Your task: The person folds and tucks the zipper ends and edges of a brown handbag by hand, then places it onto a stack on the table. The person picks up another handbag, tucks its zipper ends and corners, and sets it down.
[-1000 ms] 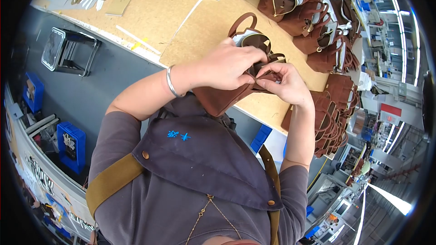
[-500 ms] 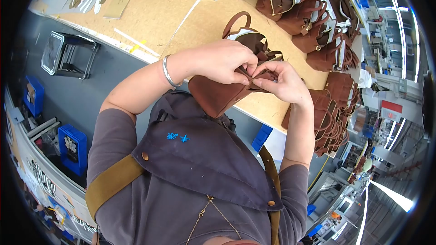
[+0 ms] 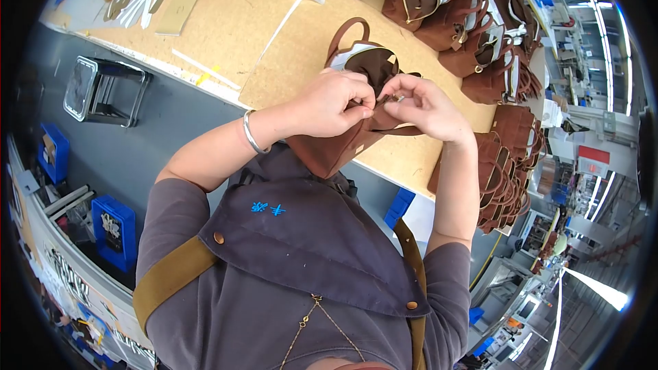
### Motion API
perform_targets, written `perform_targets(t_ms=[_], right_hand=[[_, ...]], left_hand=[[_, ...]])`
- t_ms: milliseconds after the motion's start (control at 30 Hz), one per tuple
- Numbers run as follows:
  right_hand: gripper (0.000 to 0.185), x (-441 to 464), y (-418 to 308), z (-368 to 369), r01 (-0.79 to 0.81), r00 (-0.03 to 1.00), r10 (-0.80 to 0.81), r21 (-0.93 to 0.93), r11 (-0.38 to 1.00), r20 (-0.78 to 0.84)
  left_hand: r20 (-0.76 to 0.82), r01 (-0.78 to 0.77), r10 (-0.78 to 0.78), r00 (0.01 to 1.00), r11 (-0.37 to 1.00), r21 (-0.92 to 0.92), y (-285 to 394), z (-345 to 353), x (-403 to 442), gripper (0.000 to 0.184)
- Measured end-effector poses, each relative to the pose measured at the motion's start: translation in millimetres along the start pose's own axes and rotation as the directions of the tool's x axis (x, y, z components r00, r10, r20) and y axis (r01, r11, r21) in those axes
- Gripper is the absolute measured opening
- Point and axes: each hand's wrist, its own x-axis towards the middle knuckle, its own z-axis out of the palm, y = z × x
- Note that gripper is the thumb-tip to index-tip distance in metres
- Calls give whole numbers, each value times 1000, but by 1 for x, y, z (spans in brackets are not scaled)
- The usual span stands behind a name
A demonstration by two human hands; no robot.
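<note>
brown bag, tan table
dark apron, blue lettering, olive straps; more brown bags by the table's right edge

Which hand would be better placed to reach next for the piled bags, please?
Probably the right hand: it is nearer the piled bags, while the left hand is farther left, at the brown bag.

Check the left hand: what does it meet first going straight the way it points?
Likely the right hand, which faces the left hand across a narrow gap in the picture. Part of the brown bag around their fingertips may come first; depth is unclear here.
</note>
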Motion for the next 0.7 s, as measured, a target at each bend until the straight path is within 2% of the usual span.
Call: perform_targets(t_ms=[33, 100, 133, 200, 233, 267, 333, 400, 500, 567, 633, 700], right_hand=[[9, -1, -5, -3, 3, 1000, -3, -2, 1000, -2], [9, -2, -12, -11, -143, 989, 140, -108, 984, -41], [9, -1, -11, -13, -141, 990, 137, -109, 984, -43], [12, 0, -8, -16, -130, 992, 127, -194, 972, -30], [12, 1, -8, -15, -127, 992, 124, -195, 972, -30], [12, 1, -8, -14, -118, 993, 111, -194, 974, -44], [11, 0, -8, -12, -109, 993, 99, -194, 975, -59], [10, -1, -5, -10, -103, 988, 68, -261, 960, -142], [9, -3, -1, -5, -59, 982, 7, -268, 962, -191], [9, -6, 0, -2, -33, 979, -30, -300, 953, -201], [8, -9, 3, 0, -8, 975, -65, -332, 943, -211], [8, -9, 8, 2, 75, 961, -154, -320, 944, -228]], left_hand=[[0, -3, 3, 1000, 1000, 2, -2, 0, 1, 4], [-196, -260, 323, 926, 921, 289, -6, 0, 2, 7], [-196, -262, 325, 925, 920, 291, -6, 2, 1, 7], [-118, -43, 39, 992, 999, -33, -2, 10, -2, 11], [-129, 35, -47, 991, 995, -89, -2, 13, -4, 15], [-129, 34, -45, 991, 996, -88, -1, 14, -4, 15], [-187, 44, -83, 979, 978, -206, 2, 17, -3, 14], [-202, 62, -104, 974, 977, -203, 6, 17, -1, 13], [-218, 64, -103, 971, 982, -180, 6, 17, -1, 13], [-216, 46, -81, 973, 986, -162, 5, 18, -1, 13], [-227, 79, -127, 966, 975, -210, 6, 19, 0, 15], [-225, 83, -128, 966, 977, -198, 8, 18, -1, 14]])
